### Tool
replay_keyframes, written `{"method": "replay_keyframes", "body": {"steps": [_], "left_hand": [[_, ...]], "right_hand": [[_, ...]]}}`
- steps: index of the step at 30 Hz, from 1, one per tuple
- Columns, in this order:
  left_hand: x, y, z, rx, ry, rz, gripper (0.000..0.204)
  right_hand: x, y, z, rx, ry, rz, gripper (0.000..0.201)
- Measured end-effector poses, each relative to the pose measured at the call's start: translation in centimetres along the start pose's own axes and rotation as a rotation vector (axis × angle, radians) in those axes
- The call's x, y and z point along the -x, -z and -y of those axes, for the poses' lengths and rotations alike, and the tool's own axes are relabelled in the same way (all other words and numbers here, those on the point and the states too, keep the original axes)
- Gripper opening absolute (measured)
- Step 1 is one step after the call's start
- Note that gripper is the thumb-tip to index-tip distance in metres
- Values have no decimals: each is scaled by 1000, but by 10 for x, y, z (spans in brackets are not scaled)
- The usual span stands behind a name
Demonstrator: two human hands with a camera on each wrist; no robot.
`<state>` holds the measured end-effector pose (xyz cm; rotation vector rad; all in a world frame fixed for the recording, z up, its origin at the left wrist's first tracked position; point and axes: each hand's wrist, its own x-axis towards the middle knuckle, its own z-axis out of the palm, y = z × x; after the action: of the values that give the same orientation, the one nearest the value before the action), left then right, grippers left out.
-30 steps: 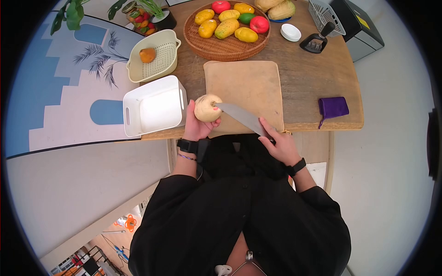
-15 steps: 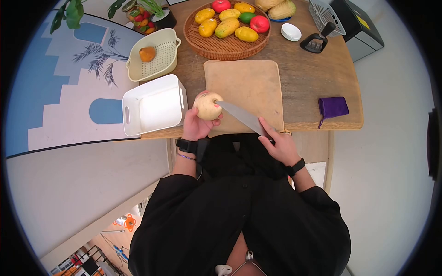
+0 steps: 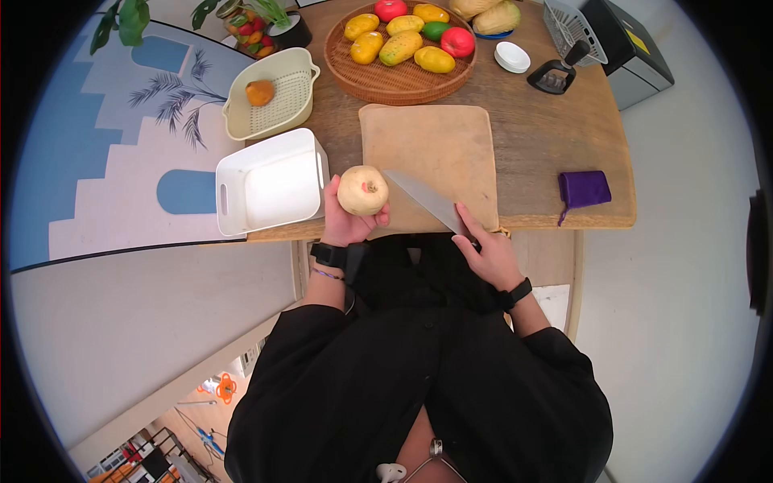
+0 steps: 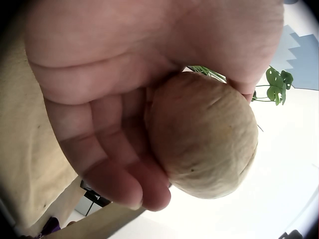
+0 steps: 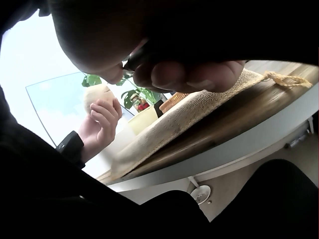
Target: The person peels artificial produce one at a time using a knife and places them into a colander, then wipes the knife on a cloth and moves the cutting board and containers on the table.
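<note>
In the head view my left hand (image 3: 348,224) holds a pale, cream-coloured round fruit (image 3: 360,197) at the near left of the cutting board. A small reddish patch shows beside the crown on its top. The left wrist view has several fingers (image 4: 112,181) curled round one side of the fruit (image 4: 204,137), whose surface is slightly wrinkled. My right hand (image 3: 491,255) grips a large kitchen knife (image 3: 431,201) over the board's near edge. Its blade slants up to the left, tip just right of the fruit. The handle is mostly hidden in the palm.
The cloth-like tan board (image 3: 431,145) lies in front. To the left stand a white bin (image 3: 282,185) and a cream colander (image 3: 290,101) with an orange-brown fruit (image 3: 259,92). A wicker tray (image 3: 394,95) of fruit is behind; a purple pouch (image 3: 585,190) lies right.
The knife tip has come away from the fruit's crown, where it was before. My left hand has turned the fruit so its crown and reddish patch face more upward.
</note>
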<state>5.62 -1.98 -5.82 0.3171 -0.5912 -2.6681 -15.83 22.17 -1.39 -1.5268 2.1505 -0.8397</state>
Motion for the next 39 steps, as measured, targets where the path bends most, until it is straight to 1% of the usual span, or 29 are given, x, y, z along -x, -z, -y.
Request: {"method": "replay_keyframes", "body": {"steps": [2, 4, 6, 7, 9, 10, 12, 13, 14, 15, 16, 17, 18, 19, 20, 22, 24, 26, 28, 29, 30, 31, 32, 33, 34, 35, 36, 38, 39], "left_hand": [[-1, -9, -1, -16, 1, -35, 78], [-3, -20, -1, -35, 2, -70, 77], [-6, -28, -2, -15, 28, -282, 74], [-8, -27, -1, -20, 23, -284, 74], [-12, -19, 4, -138, 174, -264, 69], [-13, -18, 9, -145, 165, -271, 69], [-14, -21, 27, -113, 256, -224, 60], [-15, -26, 36, -122, 244, -233, 60], [-15, -32, 46, -139, 257, -248, 53], [-13, -36, 49, -156, 273, -261, 47], [-9, -43, 45, -162, 267, -265, 47], [-7, -51, 43, -285, 190, -248, 44], [-8, -59, 40, -406, 112, -227, 42], [-3, -74, 26, -389, 123, -255, 39], [2, -84, 15, -393, 120, -254, 39], [11, -100, -11, -934, -116, -303, 54], [19, -121, -59, -1363, -296, -324, 63], [22, -140, -103, -1434, -282, -500, 61], [12, -137, -150, -1848, -316, -596, 63], [-2, -125, -173, -1962, -267, -630, 65], [-19, -107, -195, -2074, -209, -662, 67], [-38, -97, -215, -2134, -148, -675, 69], [-58, -86, -234, -2193, -90, -685, 72], [-78, -69, -253, -2202, -102, -666, 72], [-98, -45, -270, -2299, -81, -683, 70], [-111, -22, -280, -2394, -61, -700, 69], [-121, -4, -285, -2399, -79, -675, 69], [-146, 36, -293, -2340, 112, -817, 76], [-155, 84, -296, -2459, 47, -819, 76]], "right_hand": [[0, -4, -3, -46, 3, -48, 62], [1, -5, -3, -115, -76, 4, 60], [-1, -6, 1, -198, -115, 1, 60], [-2, -6, 3, -280, -152, 2, 60], [-6, -5, 10, -291, -145, 17, 59], [-8, -5, 13, -297, -146, 29, 59], [-13, -9, 15, -345, -138, 61, 58], [-15, -11, 16, -382, -142, 93, 57], [-18, -16, 16, -392, -129, 97, 57], [-21, -20, 15, -439, -75, 46, 56], [-24, -21, 17, -483, -25, -7, 56], [-26, -20, 19, -485, -20, -9, 56], [-28, -17, 21, -567, -54, 37, 56], [-30, -13, 24, -650, -89, 86, 56], [-32, -10, 27, -651, -84, 84, 56], [-37, -5, 30, -770, -177, 173, 55], [-41, -12, 26, -825, -200, 131, 55], [-44, -23, 19, -879, -217, 91, 55], [-45, -32, 10, -822, -155, 56, 55], [-48, -29, 10, -828, -149, 44, 55], [-47, -24, 12, -778, -160, 84, 55], [-46, -21, 14, -726, -173, 123, 55], [-44, -21, 16, -730, -175, 108, 55], [-43, -20, 18, -754, -141, 78, 55], [-42, -18, 19, -775, -107, 47, 55], [-40, -13, 20, -771, -108, 25, 55], [-37, -8, 22, -747, -120, 14, 56], [-29, -3, 23, -714, -142, -25, 56], [-24, -2, 22, -700, -164, -24, 56]]}}
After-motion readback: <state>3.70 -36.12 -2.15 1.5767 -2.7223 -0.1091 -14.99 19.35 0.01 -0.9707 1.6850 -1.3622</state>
